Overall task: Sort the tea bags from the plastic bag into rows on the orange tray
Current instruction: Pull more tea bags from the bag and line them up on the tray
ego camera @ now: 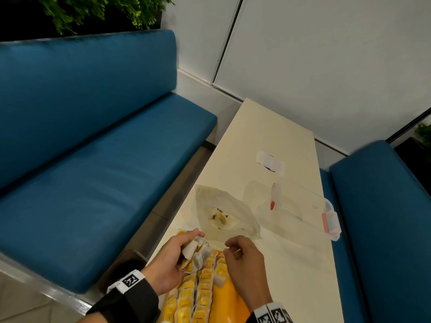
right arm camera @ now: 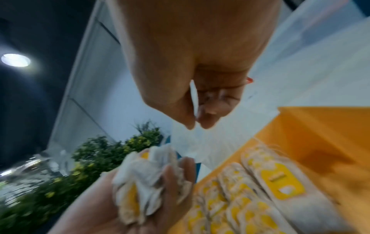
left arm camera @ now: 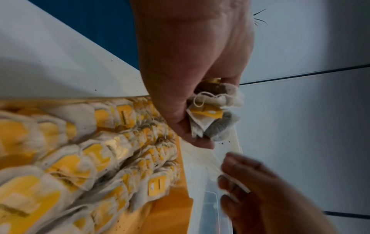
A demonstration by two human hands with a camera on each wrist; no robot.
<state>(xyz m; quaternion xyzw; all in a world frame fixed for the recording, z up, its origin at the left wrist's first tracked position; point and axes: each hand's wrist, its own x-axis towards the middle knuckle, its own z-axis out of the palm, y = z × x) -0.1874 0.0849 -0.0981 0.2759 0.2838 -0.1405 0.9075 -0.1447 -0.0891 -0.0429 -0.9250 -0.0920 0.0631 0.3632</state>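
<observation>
Head view, orange tray (ego camera: 233,297), rowed tea bags (ego camera: 205,280)

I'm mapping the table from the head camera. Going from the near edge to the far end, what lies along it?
Orange tray with rows of tea bags → plastic bag → clear lidded box → white label stuck to the table.

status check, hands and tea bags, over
Left hand grips a bunch of tea bags. Right hand pinched, contents unclear. Rows fill orange tray. Plastic bag nearly empty.
</observation>
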